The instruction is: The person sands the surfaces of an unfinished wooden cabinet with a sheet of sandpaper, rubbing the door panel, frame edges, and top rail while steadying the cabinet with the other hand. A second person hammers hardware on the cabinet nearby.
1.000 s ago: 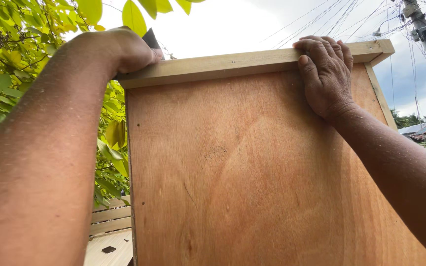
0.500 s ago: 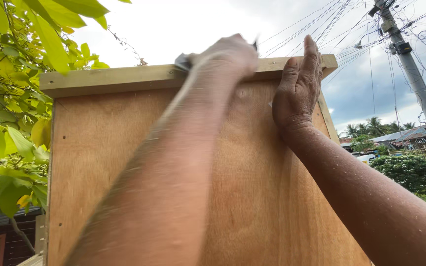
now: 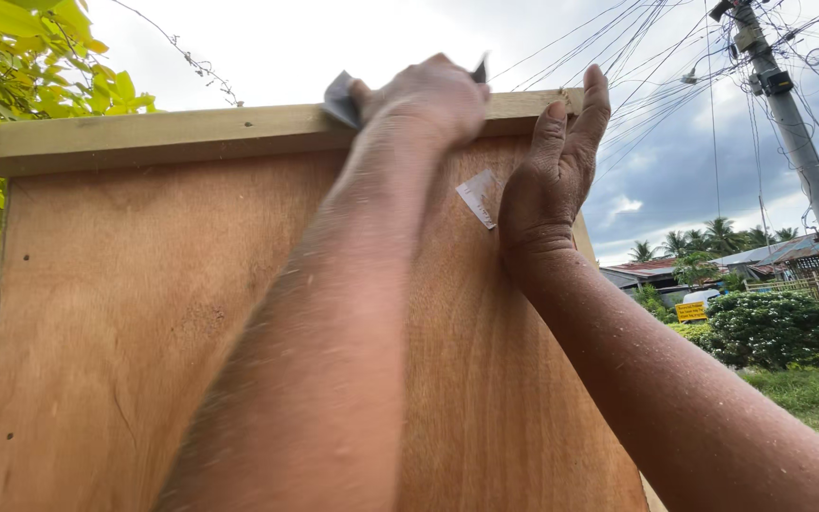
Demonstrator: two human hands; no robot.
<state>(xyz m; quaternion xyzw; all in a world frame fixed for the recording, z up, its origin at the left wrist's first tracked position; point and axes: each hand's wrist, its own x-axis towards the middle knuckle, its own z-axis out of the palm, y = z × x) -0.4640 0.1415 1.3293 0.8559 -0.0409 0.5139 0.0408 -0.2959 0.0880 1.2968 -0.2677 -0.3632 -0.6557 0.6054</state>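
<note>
A tall plywood panel (image 3: pixel 144 322) with a pale wooden strip (image 3: pixel 163 128) along its top edge fills the view. My left hand (image 3: pixel 428 95) is closed on a grey sheet of sandpaper (image 3: pixel 338 98) and presses it on the top strip near the middle right. My right hand (image 3: pixel 556 166) lies flat against the panel's upper right, fingers reaching up to the strip's end. A small white label (image 3: pixel 479 197) is stuck on the panel between the two hands. Sawdust coats both forearms.
Yellow-green leaves (image 3: pixel 11 66) hang at the left edge. A utility pole (image 3: pixel 803 161) with many cables rises at the right. Bushes (image 3: pixel 774 327), grass and low roofs lie beyond the panel's right side.
My left hand has slid from the strip's left end to near its right end, next to the right hand. My right hand shifted from gripping the top edge to lying flat.
</note>
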